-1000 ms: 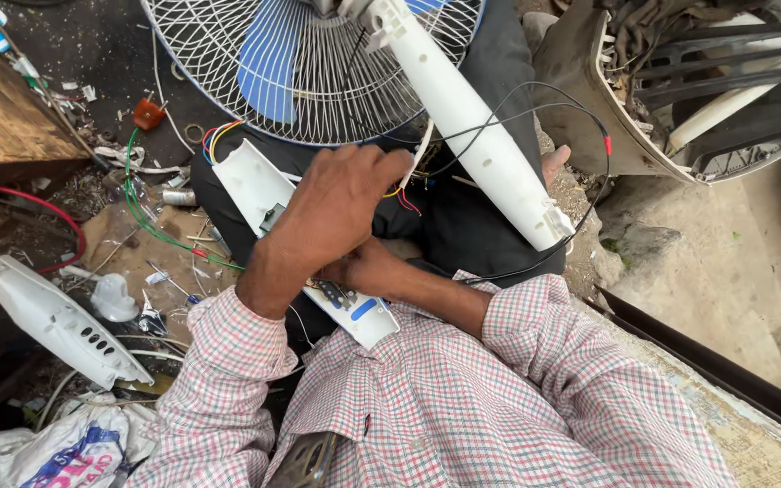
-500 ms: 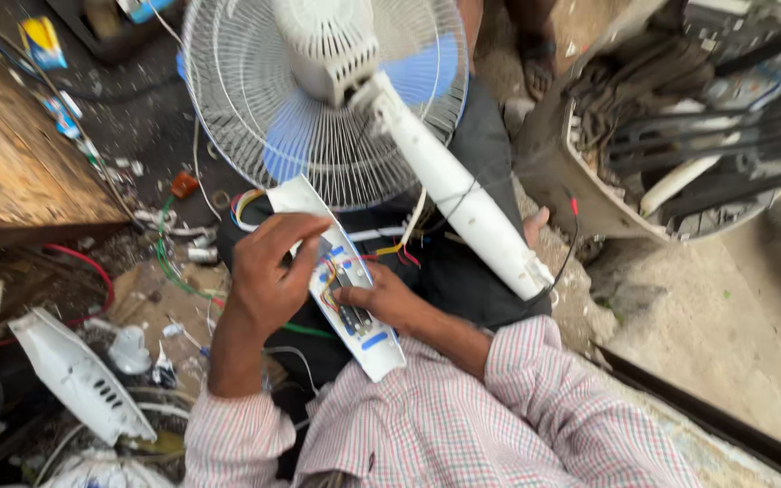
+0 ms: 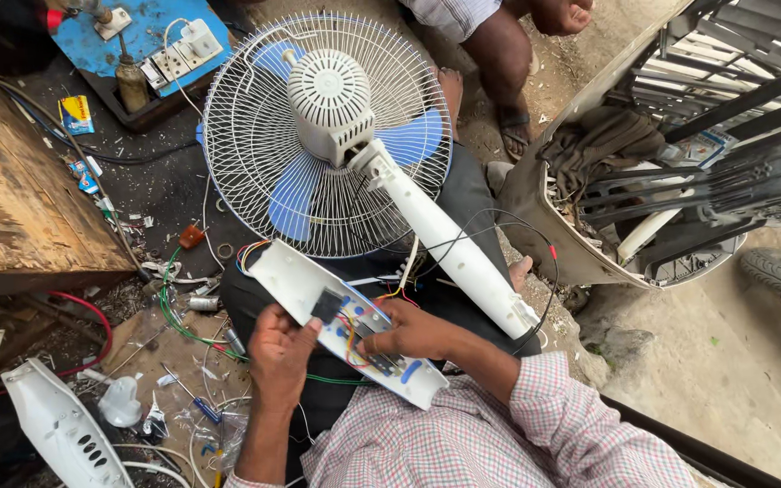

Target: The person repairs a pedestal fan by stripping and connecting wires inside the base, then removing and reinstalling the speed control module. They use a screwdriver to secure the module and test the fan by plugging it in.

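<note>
- Compared with half a second back, the camera view is pulling away and tilting up, so the whole round white wire-guarded fan head with pale blue blades (image 3: 327,136) is now showing, and the left hand (image 3: 280,351) is sitting lower on the panel than it was.
- That left hand is gripping the long white plastic control panel (image 3: 341,330) at its lower left edge, fingers curled and thumb over the top face, apparently steadying it while the other hand is working.
- Right hand (image 3: 411,333) is lying across the panel's open inside, fingers drawn together and pressing down among the parts; what the fingertips are pinching is hidden.
- Panel is resting slantwise across the person's lap, inner side up, likely so the wiring is facing the eyes.
- Inside it, a small black block, a dark component strip and red, yellow and blue wires (image 3: 368,312) are showing; coloured leads are also trailing out of its upper left end.
- White tubular fan stem (image 3: 445,244) is lying across the lap just beside the panel, keeping the short leads slack.
- Wooden bench (image 3: 20,208) is standing to the left, with loose wires and small parts scattered on the ground near it.
</note>
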